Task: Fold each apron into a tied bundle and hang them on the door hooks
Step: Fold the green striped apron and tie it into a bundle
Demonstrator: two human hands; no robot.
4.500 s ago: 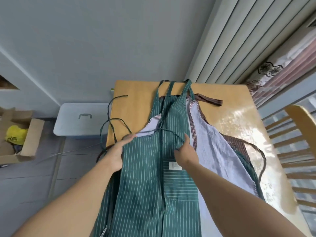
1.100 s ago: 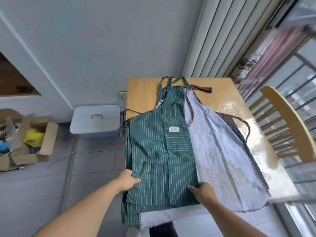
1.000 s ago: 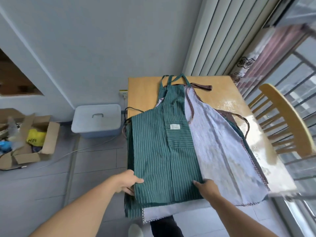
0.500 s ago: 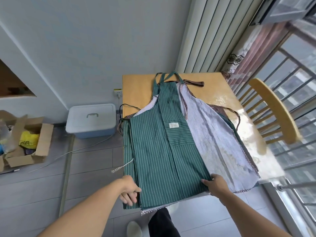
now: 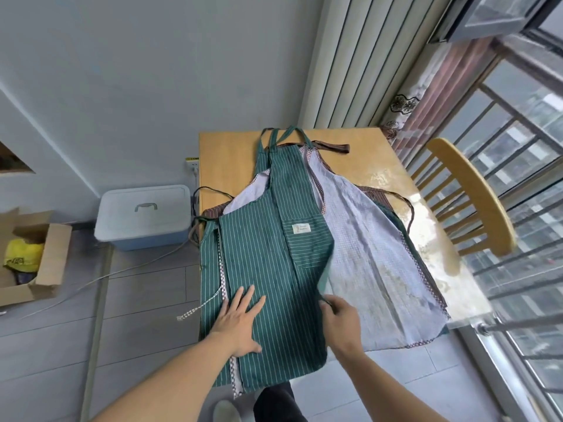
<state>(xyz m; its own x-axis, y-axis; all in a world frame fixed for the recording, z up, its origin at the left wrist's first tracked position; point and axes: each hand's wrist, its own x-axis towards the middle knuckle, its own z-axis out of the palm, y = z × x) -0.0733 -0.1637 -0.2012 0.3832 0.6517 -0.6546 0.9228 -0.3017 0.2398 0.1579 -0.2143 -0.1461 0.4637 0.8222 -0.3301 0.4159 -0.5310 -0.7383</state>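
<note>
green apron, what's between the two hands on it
Only striped cloth of the green apron lies between the flat left hand and the right hand pinching its edge, in the head view.

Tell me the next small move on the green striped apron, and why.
Probably fold the right edge over leftward. The left hand lies flat on the green striped apron, pinning it, while the right hand pinches its right edge, already lifted off the pale apron beneath. The apron is still long and unfolded on the table.
</note>
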